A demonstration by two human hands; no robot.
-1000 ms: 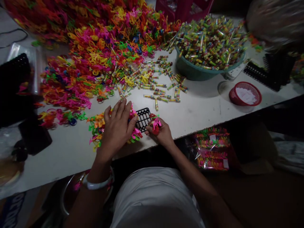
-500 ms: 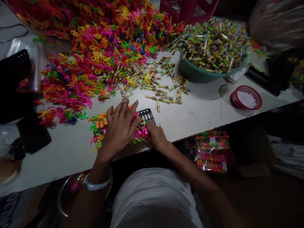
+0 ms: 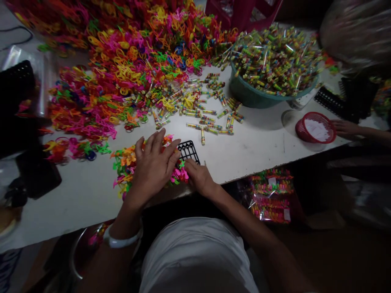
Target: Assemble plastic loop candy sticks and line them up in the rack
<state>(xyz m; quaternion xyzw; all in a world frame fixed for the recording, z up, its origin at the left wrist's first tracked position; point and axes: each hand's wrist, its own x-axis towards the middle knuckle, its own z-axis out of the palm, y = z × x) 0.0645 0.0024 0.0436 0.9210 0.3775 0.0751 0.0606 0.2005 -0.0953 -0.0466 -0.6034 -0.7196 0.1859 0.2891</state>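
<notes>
My left hand [image 3: 152,165] lies flat, fingers spread, on a row of bright plastic toy pieces [image 3: 126,165] set into a black grid tray [image 3: 188,150] near the table's front edge. My right hand [image 3: 198,176] is closed at the tray's near right corner, fingers pinched on a pink piece [image 3: 183,174] at the end of the row. Only the tray's right end shows bare. A white bracelet [image 3: 122,241] circles my left wrist.
A big heap of neon plastic toys [image 3: 128,65] fills the back left. Loose candy tubes [image 3: 207,110] lie mid-table beside a teal basin [image 3: 259,95] full of them. A red basket [image 3: 316,128] sits right, another person's hand [image 3: 345,128] beside it. Black trays [image 3: 18,106] stand left.
My right hand moved left from the tray's right edge with a pink piece to the end of the row. Another person's hand appeared by the red basket. My left hand stayed put.
</notes>
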